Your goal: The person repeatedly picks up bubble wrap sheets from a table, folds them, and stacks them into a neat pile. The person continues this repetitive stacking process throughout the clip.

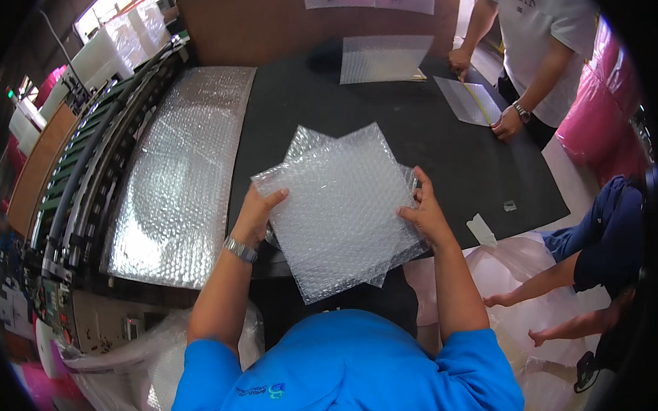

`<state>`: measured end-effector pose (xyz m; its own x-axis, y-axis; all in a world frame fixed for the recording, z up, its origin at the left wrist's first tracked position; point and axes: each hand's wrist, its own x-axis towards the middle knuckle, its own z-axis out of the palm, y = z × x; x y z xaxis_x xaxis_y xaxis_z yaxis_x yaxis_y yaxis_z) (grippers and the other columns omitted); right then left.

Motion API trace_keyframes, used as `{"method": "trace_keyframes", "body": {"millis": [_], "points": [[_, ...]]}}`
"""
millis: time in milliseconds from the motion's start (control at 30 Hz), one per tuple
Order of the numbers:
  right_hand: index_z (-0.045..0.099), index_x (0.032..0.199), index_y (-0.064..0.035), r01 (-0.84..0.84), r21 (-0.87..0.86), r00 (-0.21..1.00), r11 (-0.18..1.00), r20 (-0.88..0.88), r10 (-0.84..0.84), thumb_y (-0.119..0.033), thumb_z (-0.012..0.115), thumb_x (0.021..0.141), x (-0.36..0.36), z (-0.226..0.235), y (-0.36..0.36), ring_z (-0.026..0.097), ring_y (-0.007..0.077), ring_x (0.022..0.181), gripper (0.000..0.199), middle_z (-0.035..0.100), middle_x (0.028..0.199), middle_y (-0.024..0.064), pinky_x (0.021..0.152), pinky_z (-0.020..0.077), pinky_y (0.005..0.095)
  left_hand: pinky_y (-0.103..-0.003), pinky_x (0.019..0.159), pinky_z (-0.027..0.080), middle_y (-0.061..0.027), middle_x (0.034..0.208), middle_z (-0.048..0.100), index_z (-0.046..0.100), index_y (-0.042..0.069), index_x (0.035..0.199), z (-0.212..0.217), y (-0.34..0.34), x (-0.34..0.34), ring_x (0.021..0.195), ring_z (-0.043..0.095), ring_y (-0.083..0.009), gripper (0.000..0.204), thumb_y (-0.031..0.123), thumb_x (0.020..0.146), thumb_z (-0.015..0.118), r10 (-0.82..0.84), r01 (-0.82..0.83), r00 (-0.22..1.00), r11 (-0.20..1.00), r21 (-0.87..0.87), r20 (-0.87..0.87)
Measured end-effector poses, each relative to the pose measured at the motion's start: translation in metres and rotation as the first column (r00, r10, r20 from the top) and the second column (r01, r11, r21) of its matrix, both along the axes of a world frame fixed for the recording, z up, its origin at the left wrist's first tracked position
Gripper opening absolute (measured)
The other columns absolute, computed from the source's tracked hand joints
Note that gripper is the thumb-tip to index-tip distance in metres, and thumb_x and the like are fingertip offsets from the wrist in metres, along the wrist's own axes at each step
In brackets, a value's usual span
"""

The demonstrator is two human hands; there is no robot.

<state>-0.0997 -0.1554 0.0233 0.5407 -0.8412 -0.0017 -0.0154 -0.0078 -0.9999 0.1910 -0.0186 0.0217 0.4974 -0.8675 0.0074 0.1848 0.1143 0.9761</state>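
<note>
a: where were the bubble wrap sheets (340,209)?
b: above the black worktop (447,148), left hand (256,216) and right hand (424,212) each closed on an edge.
a: beside it?
b: a bubble wrap roll (181,175), then a conveyor (91,168).

Lower bubble-wrap sheets (311,143) mostly hidden beneath top sheet (339,217)

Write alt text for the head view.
A person's left hand and right hand grip opposite edges of a small stack of bubble-wrap sheets above a black table. A long bubble-wrap strip lies to the left; a co-worker's hand rests on a clear bag.
</note>
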Motion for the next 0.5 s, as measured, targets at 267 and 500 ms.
{"method": "trace_keyframes", "body": {"millis": [267,500], "points": [[-0.005,0.138,-0.0141,0.082,-0.201,0.840,0.976,0.541,0.041,-0.006,0.073,0.064,0.014,0.063,0.004,0.041,0.0244,0.113,0.108,0.043,0.121,0.0170,0.096,0.0289,0.0340,-0.040,0.091,0.040,-0.0188,0.122,0.040,-0.007,0.016,0.136,0.101,0.032,-0.032,0.110,0.044,-0.0257,0.110,0.016,0.064,0.076,0.125,0.119,0.909,0.836,-0.536,0.397],[0.011,0.136,-0.0043,-0.110,-0.133,0.915,0.985,0.373,0.152,-0.008,0.076,0.058,0.010,0.024,-0.011,0.036,0.0228,0.117,0.102,0.042,0.124,0.0114,0.098,0.0263,0.0333,-0.036,0.093,0.037,-0.0170,0.125,0.038,-0.008,0.009,0.136,0.049,0.029,-0.024,0.111,0.043,-0.0249,0.116,0.021,0.061,0.079,0.070,0.050,0.945,0.935,-0.351,0.320]]}}
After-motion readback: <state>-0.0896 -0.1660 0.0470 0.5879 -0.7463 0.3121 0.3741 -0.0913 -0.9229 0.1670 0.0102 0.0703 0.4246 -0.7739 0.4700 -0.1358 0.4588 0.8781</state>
